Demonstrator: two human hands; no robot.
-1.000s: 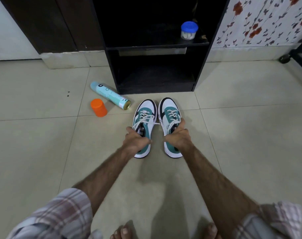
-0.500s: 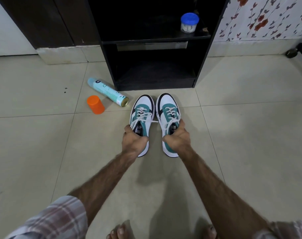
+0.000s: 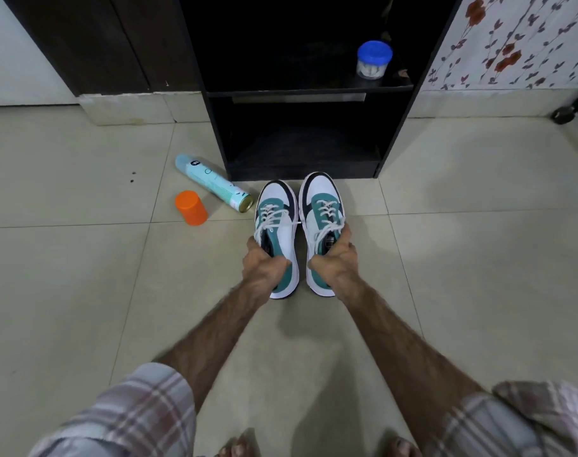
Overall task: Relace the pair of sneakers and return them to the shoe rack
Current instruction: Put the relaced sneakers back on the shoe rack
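My left hand (image 3: 263, 263) grips the left sneaker (image 3: 276, 239) at its collar; my right hand (image 3: 333, 262) grips the right sneaker (image 3: 322, 225), both before the shoe rack (image 3: 301, 94).

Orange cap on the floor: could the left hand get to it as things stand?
Probably not at once. The orange cap stands in the open left of the left sneaker, nothing blocking it, but the left hand grips that sneaker and would have to let go first.
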